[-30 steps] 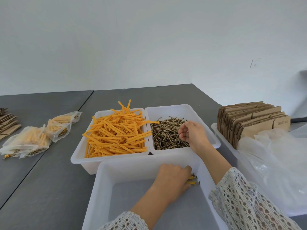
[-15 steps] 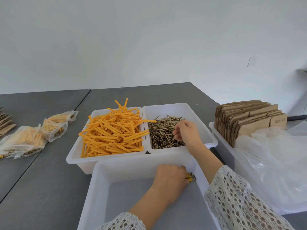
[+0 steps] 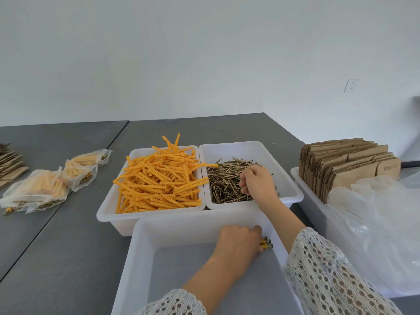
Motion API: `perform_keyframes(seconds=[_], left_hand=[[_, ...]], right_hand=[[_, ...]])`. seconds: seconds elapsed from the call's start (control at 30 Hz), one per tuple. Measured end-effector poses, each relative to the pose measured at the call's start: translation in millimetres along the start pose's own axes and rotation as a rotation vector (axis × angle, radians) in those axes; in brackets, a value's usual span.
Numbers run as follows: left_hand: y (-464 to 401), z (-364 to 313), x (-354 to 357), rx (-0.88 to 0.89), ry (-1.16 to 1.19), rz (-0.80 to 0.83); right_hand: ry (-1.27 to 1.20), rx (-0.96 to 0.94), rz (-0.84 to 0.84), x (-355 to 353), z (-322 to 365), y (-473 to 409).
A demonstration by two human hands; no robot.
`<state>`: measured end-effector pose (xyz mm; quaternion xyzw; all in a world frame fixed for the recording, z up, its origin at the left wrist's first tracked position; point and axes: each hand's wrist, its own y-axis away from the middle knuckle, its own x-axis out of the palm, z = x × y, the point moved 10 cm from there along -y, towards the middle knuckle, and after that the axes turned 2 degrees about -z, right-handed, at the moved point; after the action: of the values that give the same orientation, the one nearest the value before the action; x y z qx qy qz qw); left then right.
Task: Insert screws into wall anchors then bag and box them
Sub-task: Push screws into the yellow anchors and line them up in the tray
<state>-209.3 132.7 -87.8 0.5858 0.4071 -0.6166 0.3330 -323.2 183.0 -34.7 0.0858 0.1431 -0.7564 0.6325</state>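
Observation:
Orange wall anchors (image 3: 159,180) fill the left white bin (image 3: 106,212). Brass-coloured screws (image 3: 225,185) lie heaped in the right white bin (image 3: 250,145). My right hand (image 3: 258,184) reaches down into the screw pile, fingers curled and pinching at screws. In the near white bin (image 3: 145,251), my left hand (image 3: 238,243) grips a small bundle of assembled anchors (image 3: 266,244), whose orange collars and screw heads stick out to the right. The rest of the bundle is hidden in my fist.
Several filled clear bags (image 3: 43,189) lie on the grey table at the left, beyond them flat cardboard (image 3: 10,164). At the right, a white tray (image 3: 302,189) holds folded cardboard boxes (image 3: 347,164) and loose clear plastic bags (image 3: 381,228).
My right hand has shifted a little left and sunk lower into the screws. My left hand stays in the near bin with its bundle.

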Motion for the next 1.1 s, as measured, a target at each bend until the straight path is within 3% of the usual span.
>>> perform_keyframes(seconds=[0.43,0.57,0.77,0.93,1.1], left_hand=[[4.3,-1.5,-15.3,-0.009,0.049,-0.022],[4.3,8.0,-51.4,-0.014,0.079,-0.210],[25.9,45.1,-105.8,-0.009,0.049,-0.538],[45.5,107.6,-128.8,-0.308,0.085,-0.704],[61.5,160.7,-117.6,-0.584,0.032,-0.638]], right_hand=[[0.048,-0.005,-0.039,-2.9,-0.6,0.4],[0.265,-0.116,-0.067,-1.8,8.7,-0.1],[0.608,-0.158,0.122,31.6,7.2,5.6],[0.783,-0.146,0.142,35.2,4.3,7.0],[0.741,-0.160,0.203,37.3,4.0,7.6]])
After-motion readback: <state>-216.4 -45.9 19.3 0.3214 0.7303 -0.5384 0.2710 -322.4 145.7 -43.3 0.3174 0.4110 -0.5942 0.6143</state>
